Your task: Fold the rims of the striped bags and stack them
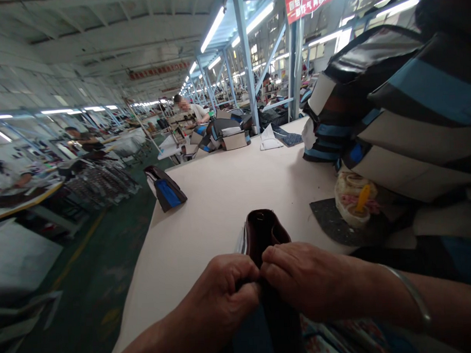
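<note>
A dark handbag (281, 319) with a brown lining stands at the near edge of the table, its open mouth facing up. My left hand (224, 295) is closed on the bag's rim from the left, thumb and fingers pinching the edge. From the right, my right hand (306, 277) grips the rim close beside it, fingers curled over into the opening. The two hands nearly touch. What lies between the fingertips is hidden, and my forearms and hands cover much of the bag's body. A metal bangle (407, 291) circles my right wrist.
The pale tabletop (221, 197) carries a second bag (166, 192) with a blue panel at its left edge. On the right, a yellow-handled brush (363, 198) stands in a crusted pot (346, 193) on a dark mat (325, 219), beside stacked bags (415, 134). Co-workers sit farther back.
</note>
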Motion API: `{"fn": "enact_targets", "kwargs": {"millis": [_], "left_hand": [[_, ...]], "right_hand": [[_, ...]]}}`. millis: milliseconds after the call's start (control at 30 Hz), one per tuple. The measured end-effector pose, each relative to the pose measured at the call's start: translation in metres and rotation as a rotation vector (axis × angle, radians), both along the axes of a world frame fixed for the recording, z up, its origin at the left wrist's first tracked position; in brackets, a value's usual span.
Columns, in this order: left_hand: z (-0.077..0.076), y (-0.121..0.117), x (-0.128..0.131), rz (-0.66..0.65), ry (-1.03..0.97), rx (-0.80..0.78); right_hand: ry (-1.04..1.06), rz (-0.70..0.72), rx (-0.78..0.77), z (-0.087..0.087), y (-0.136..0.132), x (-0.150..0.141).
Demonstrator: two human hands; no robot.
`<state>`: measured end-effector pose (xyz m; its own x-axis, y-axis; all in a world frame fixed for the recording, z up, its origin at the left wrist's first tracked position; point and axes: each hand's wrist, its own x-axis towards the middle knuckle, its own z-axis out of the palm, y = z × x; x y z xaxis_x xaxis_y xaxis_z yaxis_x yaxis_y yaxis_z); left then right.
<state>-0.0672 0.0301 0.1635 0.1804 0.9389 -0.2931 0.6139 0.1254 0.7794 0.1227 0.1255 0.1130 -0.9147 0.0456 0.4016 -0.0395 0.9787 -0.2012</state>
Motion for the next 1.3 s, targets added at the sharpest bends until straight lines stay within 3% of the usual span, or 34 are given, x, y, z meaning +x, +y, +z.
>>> {"fn": "enact_targets", "kwargs": {"millis": [67, 200, 300, 567, 667, 800, 900, 967, 1000, 1100, 1167, 1300], "left_hand": [[-0.002, -0.001, 0.0, -0.009, 0.036, 0.02], [-0.005, -0.004, -0.002, -0.026, 0.142, 0.142], [-0.007, -0.005, -0.002, -0.012, 0.182, 0.232], [-0.014, -0.008, -0.007, -0.031, 0.269, 0.338], [-0.005, -0.004, -0.013, -0.068, 0.157, 0.153], [0.003, 0.002, -0.021, -0.145, -0.037, -0.088], [-0.002, 0.001, -0.02, -0.196, -0.016, -0.118], [-0.006, -0.003, -0.017, -0.254, 0.06, -0.065], [-0.007, -0.006, -0.015, -0.273, 0.121, -0.017], [-0.007, -0.015, -0.007, -0.35, 0.304, 0.156], [-0.006, -0.019, -0.003, -0.415, 0.363, 0.24], [-0.009, -0.022, 0.001, -0.468, 0.429, 0.291]], "right_hand": [[0.011, -0.033, -0.228, 0.003, 0.001, -0.005], [-0.112, -0.015, -0.83, 0.008, 0.011, -0.009], [-0.162, 0.06, -1.051, 0.007, 0.015, -0.01], [0.171, -0.022, -0.774, -0.018, -0.002, -0.017], [0.325, 0.044, -0.491, -0.02, -0.007, -0.015], [0.296, 0.11, 0.023, -0.015, -0.009, -0.008], [0.308, 0.172, 0.186, -0.016, -0.011, -0.003], [0.315, 0.205, 0.143, -0.018, -0.012, 0.001], [0.302, 0.197, 0.045, -0.019, -0.013, 0.003], [0.154, 0.111, -0.46, -0.013, -0.009, 0.011], [-0.018, 0.097, -0.68, -0.004, -0.005, 0.013], [-0.178, 0.234, -0.671, 0.002, 0.002, 0.007]]}}
